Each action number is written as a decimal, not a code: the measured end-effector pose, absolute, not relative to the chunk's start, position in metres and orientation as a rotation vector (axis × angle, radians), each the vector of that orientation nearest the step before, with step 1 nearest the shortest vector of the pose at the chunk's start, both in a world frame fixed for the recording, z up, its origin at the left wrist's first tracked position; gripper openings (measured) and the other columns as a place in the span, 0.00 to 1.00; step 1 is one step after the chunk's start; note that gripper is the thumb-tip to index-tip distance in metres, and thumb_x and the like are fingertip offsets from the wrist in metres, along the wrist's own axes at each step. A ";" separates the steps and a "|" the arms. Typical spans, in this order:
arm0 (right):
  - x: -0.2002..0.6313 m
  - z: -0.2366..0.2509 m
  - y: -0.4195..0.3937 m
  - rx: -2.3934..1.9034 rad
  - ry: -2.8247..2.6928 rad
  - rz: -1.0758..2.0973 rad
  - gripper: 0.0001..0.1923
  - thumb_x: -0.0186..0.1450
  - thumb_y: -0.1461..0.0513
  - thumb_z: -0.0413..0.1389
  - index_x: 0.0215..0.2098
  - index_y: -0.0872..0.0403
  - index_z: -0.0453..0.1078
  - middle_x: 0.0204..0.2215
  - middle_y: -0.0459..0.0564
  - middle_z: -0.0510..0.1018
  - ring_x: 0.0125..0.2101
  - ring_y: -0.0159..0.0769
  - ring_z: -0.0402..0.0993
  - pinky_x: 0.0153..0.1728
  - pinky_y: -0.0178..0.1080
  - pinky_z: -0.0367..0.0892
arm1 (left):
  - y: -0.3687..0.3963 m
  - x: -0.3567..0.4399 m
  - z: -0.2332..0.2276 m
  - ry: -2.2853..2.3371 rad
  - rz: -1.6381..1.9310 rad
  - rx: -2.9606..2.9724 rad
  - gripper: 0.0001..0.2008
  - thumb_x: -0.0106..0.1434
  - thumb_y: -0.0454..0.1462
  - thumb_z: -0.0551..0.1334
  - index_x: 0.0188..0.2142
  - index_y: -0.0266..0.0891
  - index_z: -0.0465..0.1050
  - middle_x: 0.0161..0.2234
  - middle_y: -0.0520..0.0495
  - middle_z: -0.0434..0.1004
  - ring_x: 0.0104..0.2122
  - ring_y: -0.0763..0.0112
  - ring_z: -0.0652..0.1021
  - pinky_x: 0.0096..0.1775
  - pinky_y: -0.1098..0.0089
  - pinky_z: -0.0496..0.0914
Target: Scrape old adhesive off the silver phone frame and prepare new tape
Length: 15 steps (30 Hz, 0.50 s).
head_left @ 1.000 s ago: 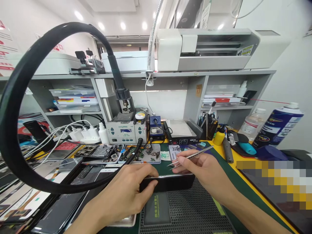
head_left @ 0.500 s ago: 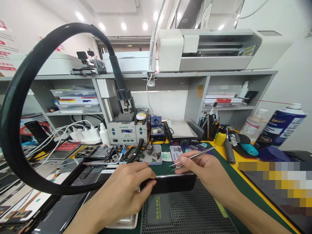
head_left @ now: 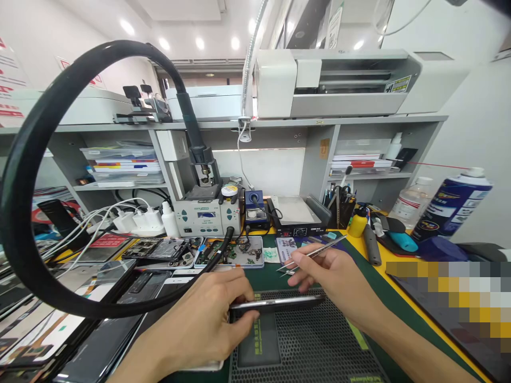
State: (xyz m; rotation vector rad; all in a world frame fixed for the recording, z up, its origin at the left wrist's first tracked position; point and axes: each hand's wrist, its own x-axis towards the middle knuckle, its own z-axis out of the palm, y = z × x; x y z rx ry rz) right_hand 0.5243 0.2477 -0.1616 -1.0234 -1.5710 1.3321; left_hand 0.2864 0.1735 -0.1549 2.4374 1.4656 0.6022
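Note:
My left hand (head_left: 211,314) pinches the left end of a slim dark phone (head_left: 279,302) between thumb and fingers. The phone shows nearly edge-on, raised over a black perforated mat (head_left: 307,346). Beyond the phone's right end, my right hand (head_left: 323,266) holds metal tweezers (head_left: 315,252). Their tips point left and stand slightly apart, clear of the phone. The phone's two faces are mostly out of sight at this angle.
A thick black hose (head_left: 24,213) loops across the left side, past my left wrist. Phones and phone parts (head_left: 107,319) cover the left of the bench. Behind stand a hot-air station (head_left: 207,218) and a parts tray (head_left: 247,254). At right is a spray can (head_left: 451,205).
The phone has tilted from showing its dark face to nearly edge-on, and its right end has come away from my right fingers. My right hand keeps the tweezers.

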 end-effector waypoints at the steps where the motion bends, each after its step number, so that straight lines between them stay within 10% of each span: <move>1: 0.524 -0.162 0.248 -1.020 -1.585 1.329 0.19 0.66 0.48 0.62 0.37 0.56 0.75 0.30 0.53 0.84 0.30 0.41 0.84 0.29 0.38 0.77 | 0.173 0.288 -0.156 1.439 0.607 2.476 0.05 0.65 0.33 0.60 0.32 0.42 0.68 0.33 0.53 0.73 0.31 0.69 0.73 0.32 0.69 0.65; 15: 0.533 -0.167 0.262 -1.143 -1.529 1.089 0.20 0.68 0.44 0.57 0.36 0.52 0.77 0.39 0.51 0.84 0.46 0.48 0.78 0.49 0.44 0.68 | 0.176 0.288 -0.183 1.089 1.135 3.341 0.10 0.63 0.25 0.62 0.44 0.32 0.75 0.37 0.42 0.75 0.43 0.58 0.73 0.47 0.56 0.76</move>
